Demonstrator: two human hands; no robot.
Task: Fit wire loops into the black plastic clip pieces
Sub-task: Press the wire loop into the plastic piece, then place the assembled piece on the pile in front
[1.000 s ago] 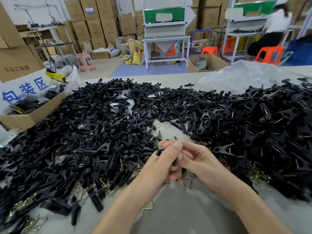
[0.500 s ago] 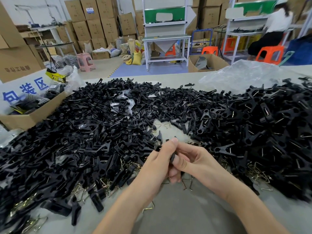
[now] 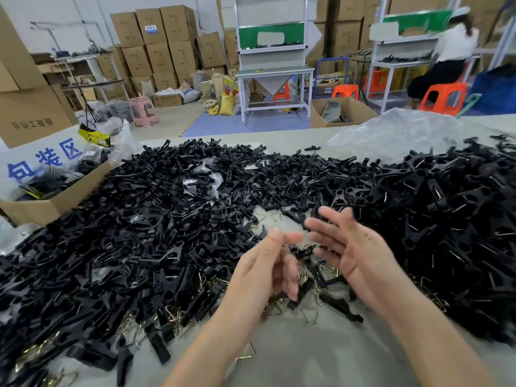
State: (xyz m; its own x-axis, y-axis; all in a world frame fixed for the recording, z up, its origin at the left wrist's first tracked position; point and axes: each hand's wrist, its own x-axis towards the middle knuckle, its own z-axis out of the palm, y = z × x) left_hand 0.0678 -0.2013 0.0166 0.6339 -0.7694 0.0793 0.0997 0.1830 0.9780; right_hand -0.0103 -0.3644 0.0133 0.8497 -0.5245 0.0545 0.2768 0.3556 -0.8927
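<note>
Hands parted above heaped black plastic clip pieces (image 3: 139,233) and brass-coloured bent wire loops (image 3: 308,314).
Left hand (image 3: 268,263) and right hand (image 3: 354,247), earlier pressed together pinching one clip, now spread, empty, blurred; heaps unchanged left and right on grey table (image 3: 321,358).

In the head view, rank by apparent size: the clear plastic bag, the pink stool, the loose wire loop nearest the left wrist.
1. Plastic bag, largest.
2. Pink stool, though it stands farther off, so its true size is unsure.
3. Wire loop, smallest.
</note>
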